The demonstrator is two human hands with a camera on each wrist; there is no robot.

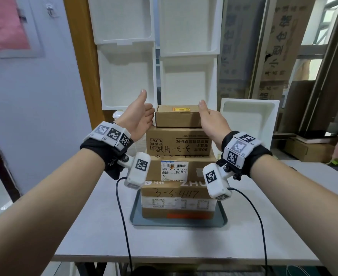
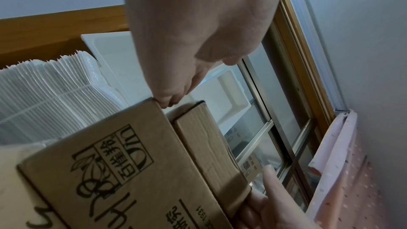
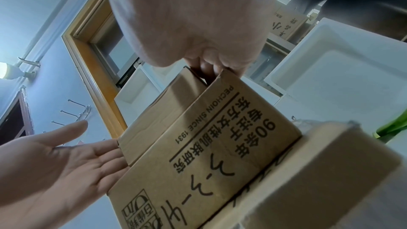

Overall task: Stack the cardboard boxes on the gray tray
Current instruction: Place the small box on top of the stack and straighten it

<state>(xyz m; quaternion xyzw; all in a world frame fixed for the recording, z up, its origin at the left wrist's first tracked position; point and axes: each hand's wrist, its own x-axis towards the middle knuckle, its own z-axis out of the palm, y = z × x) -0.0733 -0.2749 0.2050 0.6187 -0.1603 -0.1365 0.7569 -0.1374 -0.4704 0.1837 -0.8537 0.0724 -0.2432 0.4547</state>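
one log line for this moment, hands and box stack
stack: four cardboard boxes on gray tray | top box: seated | left hand: open beside it | right hand: open, fingers at its side

Four boxes (image 1: 179,156) stand stacked on the tray (image 1: 138,221) on the table (image 1: 164,242), bins (image 1: 124,76) behind, hands either side of the top box (image 1: 177,118).
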